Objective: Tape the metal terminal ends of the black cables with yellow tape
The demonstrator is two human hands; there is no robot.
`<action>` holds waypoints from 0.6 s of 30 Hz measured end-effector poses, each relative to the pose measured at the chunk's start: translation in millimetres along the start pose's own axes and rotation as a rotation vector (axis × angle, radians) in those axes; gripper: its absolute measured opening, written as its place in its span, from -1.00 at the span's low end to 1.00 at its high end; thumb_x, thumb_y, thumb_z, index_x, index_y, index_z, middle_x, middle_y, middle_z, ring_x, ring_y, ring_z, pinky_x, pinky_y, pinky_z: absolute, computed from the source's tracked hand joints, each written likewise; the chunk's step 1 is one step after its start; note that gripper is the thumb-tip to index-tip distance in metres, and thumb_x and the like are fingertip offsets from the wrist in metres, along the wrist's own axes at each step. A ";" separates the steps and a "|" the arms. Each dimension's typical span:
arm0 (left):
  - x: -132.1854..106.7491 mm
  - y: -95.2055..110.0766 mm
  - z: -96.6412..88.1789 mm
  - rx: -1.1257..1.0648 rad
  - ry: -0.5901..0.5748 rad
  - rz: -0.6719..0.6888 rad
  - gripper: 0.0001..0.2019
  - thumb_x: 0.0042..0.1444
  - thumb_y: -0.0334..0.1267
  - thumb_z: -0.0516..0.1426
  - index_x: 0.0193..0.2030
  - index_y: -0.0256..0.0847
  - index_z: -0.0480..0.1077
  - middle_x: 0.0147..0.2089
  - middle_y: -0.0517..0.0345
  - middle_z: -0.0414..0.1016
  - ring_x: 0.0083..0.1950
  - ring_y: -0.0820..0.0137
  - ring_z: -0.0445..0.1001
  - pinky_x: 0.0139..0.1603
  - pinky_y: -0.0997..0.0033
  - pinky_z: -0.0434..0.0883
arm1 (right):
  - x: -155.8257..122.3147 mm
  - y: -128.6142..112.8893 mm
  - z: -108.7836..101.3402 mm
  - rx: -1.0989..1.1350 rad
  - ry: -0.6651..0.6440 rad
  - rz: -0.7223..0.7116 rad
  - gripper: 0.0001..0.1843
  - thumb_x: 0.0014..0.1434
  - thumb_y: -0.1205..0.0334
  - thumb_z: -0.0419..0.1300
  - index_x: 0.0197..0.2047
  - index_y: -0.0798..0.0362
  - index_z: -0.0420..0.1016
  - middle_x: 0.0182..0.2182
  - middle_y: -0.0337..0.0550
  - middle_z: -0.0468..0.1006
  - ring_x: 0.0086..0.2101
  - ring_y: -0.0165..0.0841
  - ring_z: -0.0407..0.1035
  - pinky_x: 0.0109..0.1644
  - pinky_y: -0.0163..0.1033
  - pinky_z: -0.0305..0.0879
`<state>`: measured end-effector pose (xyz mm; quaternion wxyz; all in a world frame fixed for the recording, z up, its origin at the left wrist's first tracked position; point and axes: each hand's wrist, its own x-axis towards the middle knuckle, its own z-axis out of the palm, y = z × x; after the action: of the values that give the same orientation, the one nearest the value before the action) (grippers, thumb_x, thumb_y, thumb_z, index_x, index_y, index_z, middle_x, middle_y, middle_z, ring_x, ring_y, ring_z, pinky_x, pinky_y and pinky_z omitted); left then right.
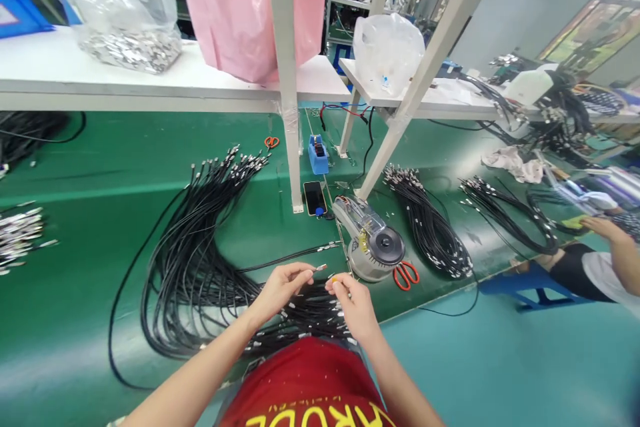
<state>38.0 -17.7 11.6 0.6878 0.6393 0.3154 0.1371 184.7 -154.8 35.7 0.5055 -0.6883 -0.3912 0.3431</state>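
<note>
Cable end (321, 268), metal-tipped, is over the near tabletop (95, 227), pinched in the left hand (283, 287); the right hand (355, 301) pinches a tiny yellowish piece (335, 279). The end likely handles light, bendy behind its stiff tip; hold just behind the metal.

Along the green table (75, 320)'s near edge, the left hand (283, 288) pinches a metal cable tip (321, 268); the right hand (354, 305) grips a yellow scrap (335, 279); black cables (173, 280) lie beneath; a grey machine (371, 255) and red-handled scissors (406, 275) sit near that edge.
</note>
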 end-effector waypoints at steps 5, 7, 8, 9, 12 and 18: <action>-11.0 3.2 -1.1 -0.056 0.019 0.045 -0.63 0.18 0.00 0.15 -0.09 -0.31 0.48 -0.41 0.16 0.48 -0.44 0.46 0.32 -0.40 0.52 0.24 | 7.3 -8.9 16.2 -0.223 -0.105 -0.058 -0.75 0.30 0.20 0.06 -0.32 0.02 0.52 -0.37 -0.21 0.59 -0.33 -0.35 0.44 -0.24 -0.34 0.26; -13.5 3.0 -1.1 -0.059 0.020 0.079 -0.66 0.19 -0.04 0.15 -0.13 -0.30 0.49 -0.41 0.15 0.48 -0.36 0.41 0.39 -0.30 0.49 0.30 | 12.2 -8.5 19.8 -0.203 -0.114 -0.037 -0.75 0.29 0.20 0.07 -0.35 0.04 0.52 -0.39 -0.22 0.58 -0.36 -0.36 0.43 -0.28 -0.35 0.25; -14.3 2.8 -0.9 -0.059 0.017 0.088 -0.68 0.20 -0.05 0.14 -0.14 -0.30 0.50 -0.41 0.15 0.48 -0.34 0.40 0.40 -0.28 0.49 0.31 | 13.8 -8.3 20.9 -0.187 -0.113 -0.027 -0.74 0.28 0.20 0.07 -0.37 0.05 0.52 -0.40 -0.21 0.58 -0.37 -0.36 0.43 -0.29 -0.35 0.25; -14.8 2.6 -0.7 -0.058 0.012 0.095 -0.69 0.21 -0.06 0.14 -0.14 -0.30 0.50 -0.40 0.15 0.49 -0.34 0.40 0.40 -0.28 0.49 0.31 | 15.0 -8.3 21.6 -0.168 -0.112 -0.020 -0.74 0.28 0.20 0.08 -0.38 0.06 0.52 -0.40 -0.21 0.58 -0.38 -0.36 0.43 -0.30 -0.35 0.25; -15.3 1.8 0.0 -0.055 0.004 0.113 -0.71 0.23 -0.09 0.13 -0.13 -0.29 0.50 -0.39 0.15 0.49 -0.33 0.41 0.40 -0.27 0.49 0.31 | 16.4 -8.7 22.8 -0.122 -0.111 -0.010 -0.72 0.26 0.18 0.09 -0.40 0.08 0.52 -0.41 -0.19 0.59 -0.39 -0.35 0.43 -0.30 -0.33 0.26; -15.9 -0.9 -0.2 -0.070 -0.004 0.144 -0.73 0.23 -0.11 0.12 -0.15 -0.28 0.50 -0.36 0.14 0.52 -0.31 0.40 0.41 -0.24 0.48 0.33 | 16.4 -7.9 26.9 -0.066 -0.088 -0.003 -0.74 0.23 0.19 0.12 -0.42 0.09 0.53 -0.44 -0.17 0.59 -0.39 -0.33 0.43 -0.30 -0.32 0.28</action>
<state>25.5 -27.0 14.9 0.6986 0.6361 0.2622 0.1961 167.4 -127.3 35.2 0.4654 -0.6882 -0.4253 0.3590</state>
